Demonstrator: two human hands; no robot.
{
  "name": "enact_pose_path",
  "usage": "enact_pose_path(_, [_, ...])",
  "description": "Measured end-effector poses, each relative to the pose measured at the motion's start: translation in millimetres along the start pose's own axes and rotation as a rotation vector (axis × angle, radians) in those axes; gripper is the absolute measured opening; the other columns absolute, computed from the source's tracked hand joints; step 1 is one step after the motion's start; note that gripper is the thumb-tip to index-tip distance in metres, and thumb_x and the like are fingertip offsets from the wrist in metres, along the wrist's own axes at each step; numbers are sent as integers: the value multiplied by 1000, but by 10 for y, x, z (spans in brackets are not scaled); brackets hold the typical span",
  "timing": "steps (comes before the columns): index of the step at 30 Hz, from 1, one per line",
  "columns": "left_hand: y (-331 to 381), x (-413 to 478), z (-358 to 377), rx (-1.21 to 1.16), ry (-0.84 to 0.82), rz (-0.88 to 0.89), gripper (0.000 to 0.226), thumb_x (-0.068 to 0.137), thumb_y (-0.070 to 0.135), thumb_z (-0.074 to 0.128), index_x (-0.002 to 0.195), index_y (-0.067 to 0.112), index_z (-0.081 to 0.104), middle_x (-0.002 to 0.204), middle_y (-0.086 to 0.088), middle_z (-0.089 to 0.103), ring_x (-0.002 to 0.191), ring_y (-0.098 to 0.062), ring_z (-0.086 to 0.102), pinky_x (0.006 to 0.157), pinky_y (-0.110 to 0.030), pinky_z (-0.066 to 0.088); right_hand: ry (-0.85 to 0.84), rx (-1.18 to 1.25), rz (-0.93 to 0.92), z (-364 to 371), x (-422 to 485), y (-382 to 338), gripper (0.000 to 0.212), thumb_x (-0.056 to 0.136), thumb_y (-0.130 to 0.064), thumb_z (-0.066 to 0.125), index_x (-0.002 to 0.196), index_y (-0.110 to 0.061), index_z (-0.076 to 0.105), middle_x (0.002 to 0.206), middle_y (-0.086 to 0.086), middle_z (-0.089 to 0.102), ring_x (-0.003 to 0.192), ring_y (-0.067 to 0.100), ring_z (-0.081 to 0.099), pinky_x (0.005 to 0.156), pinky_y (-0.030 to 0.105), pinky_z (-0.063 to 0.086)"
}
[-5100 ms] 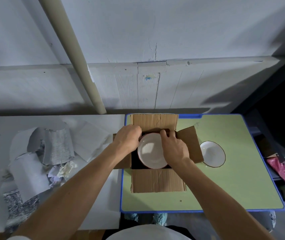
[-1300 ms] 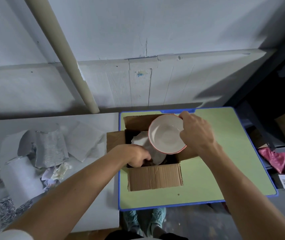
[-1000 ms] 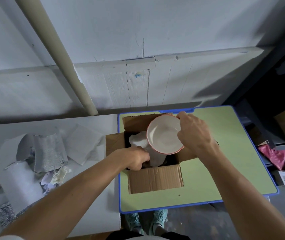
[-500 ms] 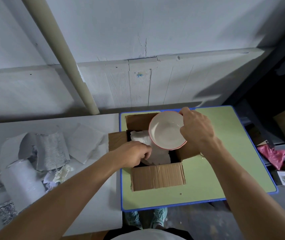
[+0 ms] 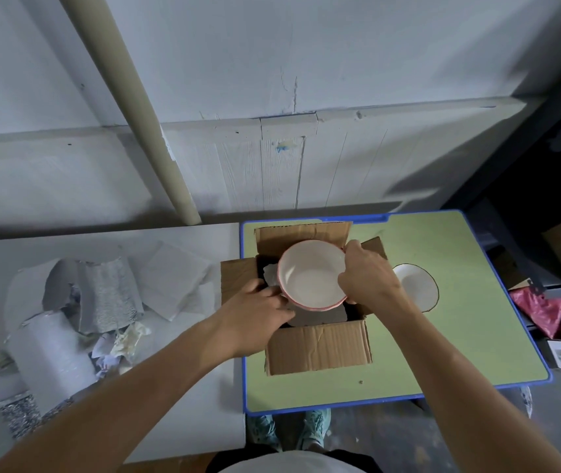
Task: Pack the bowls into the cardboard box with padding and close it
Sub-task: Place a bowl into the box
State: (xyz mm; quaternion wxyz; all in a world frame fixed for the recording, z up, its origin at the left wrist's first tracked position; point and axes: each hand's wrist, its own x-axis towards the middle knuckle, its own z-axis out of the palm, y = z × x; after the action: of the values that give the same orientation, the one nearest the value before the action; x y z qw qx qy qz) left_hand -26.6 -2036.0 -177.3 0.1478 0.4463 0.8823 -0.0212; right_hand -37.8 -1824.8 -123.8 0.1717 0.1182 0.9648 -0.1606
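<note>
An open cardboard box (image 5: 318, 348) stands on the green table (image 5: 442, 363) with its flaps spread. My right hand (image 5: 367, 279) grips the right rim of a white bowl with a red rim (image 5: 309, 278), held over the box opening. My left hand (image 5: 258, 310) reaches into the box's left side, fingers on the grey-white padding sheet (image 5: 320, 315) under the bowl. A second white bowl with a dark rim (image 5: 417, 288) lies on the table right of the box, partly behind my right hand.
A pile of foam sheets and foil padding (image 5: 101, 295) and a bubble-wrap roll (image 5: 47, 356) lie on the grey table to the left. A slanted pipe (image 5: 142, 110) leans at the wall. Red bag (image 5: 541, 308) and boxes lie on the floor right.
The red-rimmed bowl has come lower and nearer over the box. My left hand has shifted on the padding inside. The dark-rimmed bowl is visible again at the right.
</note>
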Motion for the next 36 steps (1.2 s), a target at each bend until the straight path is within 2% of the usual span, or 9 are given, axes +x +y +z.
enact_pose_path(3, [-36, -104, -19, 41, -26, -43, 37, 105, 30, 40, 141, 26, 48, 144, 3, 50, 138, -17, 35, 116, -49, 16, -30, 4, 4, 103, 19, -7, 31, 86, -3, 48, 117, 0, 44, 110, 19, 62, 100, 37, 59, 71, 33, 37])
enact_pose_path(7, [-31, -141, -19, 26, -126, -83, 42, 105, 44, 29, 134, 26, 54, 139, 2, 54, 136, -19, 37, 117, -51, 11, -65, -12, 12, 272, 63, -14, 30, 87, -4, 47, 116, -2, 44, 111, 19, 62, 102, 37, 60, 73, 33, 39])
enact_pose_path(15, [85, -170, -30, 75, -93, -119, 46, 105, 46, 27, 128, 21, 58, 136, -2, 55, 138, -23, 33, 118, -54, 6, -68, -132, 55, 443, 96, -31, 40, 92, -4, 43, 131, 1, 37, 120, 21, 60, 112, 37, 59, 83, 37, 46])
enact_pose_path(21, [55, -209, -28, 34, -30, -102, 43, 104, 46, 30, 127, 23, 59, 136, -2, 54, 139, -22, 31, 118, -52, 5, -18, -272, 30, 555, 65, -33, 50, 93, -9, 47, 140, 0, 31, 119, 17, 63, 109, 34, 63, 79, 37, 50])
enact_pose_path(25, [-7, -198, -16, -62, 19, -68, 38, 103, 47, 37, 121, 27, 64, 125, 4, 61, 130, -17, 42, 117, -52, 14, -18, -282, 23, 559, 46, -31, 51, 93, -8, 48, 141, -1, 31, 118, 16, 63, 107, 33, 64, 78, 37, 51])
enact_pose_path(28, [-63, -167, 3, -122, 290, -110, 26, 100, 38, 47, 99, 25, 69, 96, 7, 67, 102, -18, 59, 101, -43, 37, 12, -268, -10, 571, -30, -32, 53, 90, -8, 53, 138, -4, 32, 121, 14, 58, 105, 31, 64, 76, 33, 49])
enact_pose_path(29, [-85, -134, -12, -127, 360, -154, 23, 98, 37, 49, 99, 23, 67, 91, 6, 67, 96, -19, 60, 94, -40, 41, 29, -271, -23, 579, -62, -36, 53, 89, -8, 54, 138, -5, 32, 122, 13, 56, 103, 29, 65, 73, 31, 47])
enact_pose_path(32, [-110, 23, -81, -84, 345, -292, 40, 92, 47, 58, 118, 17, 59, 101, 2, 68, 103, -21, 57, 89, -37, 41, 69, -273, -59, 609, -97, -48, 53, 88, -10, 57, 136, -7, 35, 124, 12, 48, 97, 25, 66, 67, 26, 41])
enact_pose_path(36, [-140, 250, -57, -10, 170, -331, 64, 90, 57, 57, 134, 12, 50, 118, 0, 60, 118, -23, 43, 92, -38, 32, 13, -247, -70, 636, -68, -25, 64, 87, -8, 59, 143, -4, 29, 129, 14, 42, 101, 27, 64, 80, 30, 49])
